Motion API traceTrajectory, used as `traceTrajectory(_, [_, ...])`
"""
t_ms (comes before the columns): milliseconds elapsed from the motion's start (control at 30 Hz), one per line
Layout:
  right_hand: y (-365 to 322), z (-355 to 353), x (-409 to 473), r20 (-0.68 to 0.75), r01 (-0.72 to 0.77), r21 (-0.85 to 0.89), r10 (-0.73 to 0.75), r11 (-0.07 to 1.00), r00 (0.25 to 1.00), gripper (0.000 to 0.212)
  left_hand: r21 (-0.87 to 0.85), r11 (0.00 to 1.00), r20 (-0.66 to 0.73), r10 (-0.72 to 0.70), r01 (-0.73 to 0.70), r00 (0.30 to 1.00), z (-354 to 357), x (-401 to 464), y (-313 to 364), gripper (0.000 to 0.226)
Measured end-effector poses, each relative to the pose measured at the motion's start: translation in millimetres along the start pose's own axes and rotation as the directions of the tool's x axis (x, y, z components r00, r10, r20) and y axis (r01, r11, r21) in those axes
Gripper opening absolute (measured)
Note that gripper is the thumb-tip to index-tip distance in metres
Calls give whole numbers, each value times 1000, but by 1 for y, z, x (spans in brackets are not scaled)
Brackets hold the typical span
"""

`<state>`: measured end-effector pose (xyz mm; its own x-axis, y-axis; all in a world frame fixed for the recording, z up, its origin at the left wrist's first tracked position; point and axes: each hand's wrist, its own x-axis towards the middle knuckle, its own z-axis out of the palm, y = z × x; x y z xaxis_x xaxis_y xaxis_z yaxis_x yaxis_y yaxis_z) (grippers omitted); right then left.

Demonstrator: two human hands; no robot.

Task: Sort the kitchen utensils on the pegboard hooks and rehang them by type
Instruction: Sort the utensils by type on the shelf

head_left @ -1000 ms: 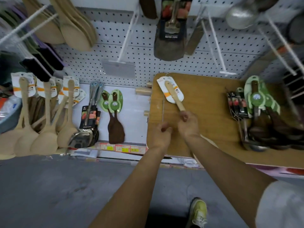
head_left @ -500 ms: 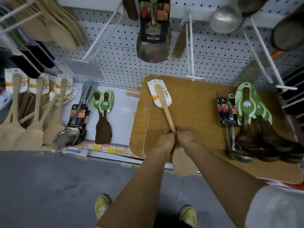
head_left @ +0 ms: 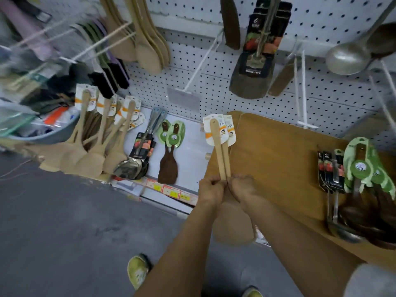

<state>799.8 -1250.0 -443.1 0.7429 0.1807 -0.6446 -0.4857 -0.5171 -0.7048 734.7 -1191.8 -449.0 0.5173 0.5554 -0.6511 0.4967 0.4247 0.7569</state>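
Head view: left hand (head_left: 211,190) and right hand (head_left: 243,189) side by side, fingers of both clamped on two wooden spatulas (head_left: 222,155) at the lower handles, over the counter (head_left: 278,159) edge. Blades largely hidden beneath wrists. Left-side pegboard (head_left: 214,86) hooks and goods blurred. Dark spatulas (head_left: 377,202) at right cut off by frame edge.

Person, head-camera view. Both forearms bare to the elbow. Right arm: pale grey-white short sleeve (head_left: 372,281) visible at lower right edge. Footwear: yellow-green shoes, worn and scuffed; left shoe (head_left: 137,271) largely visible, right shoe (head_left: 252,293) cut off by the bottom edge.
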Motion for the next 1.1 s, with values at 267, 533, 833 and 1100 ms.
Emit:
traceTrajectory(267, [-36,144,-27,127,120,-129,-103,984,987,29,59,998,-111,41,-34,993,-154,38,25,20])
traceTrajectory(533, [-68,291,-40,179,139,6,-138,990,974,22,127,986,-148,123,-104,981,-289,93,43,21])
traceTrajectory(833, [-105,397,-21,258,48,173,-93,984,962,36,226,957,-102,207,-180,973,-380,142,71,22])
traceTrajectory(1100, [-114,441,10,242,95,85,-113,992,964,30,356,917,-153,249,-182,956,-431,219,102,20])
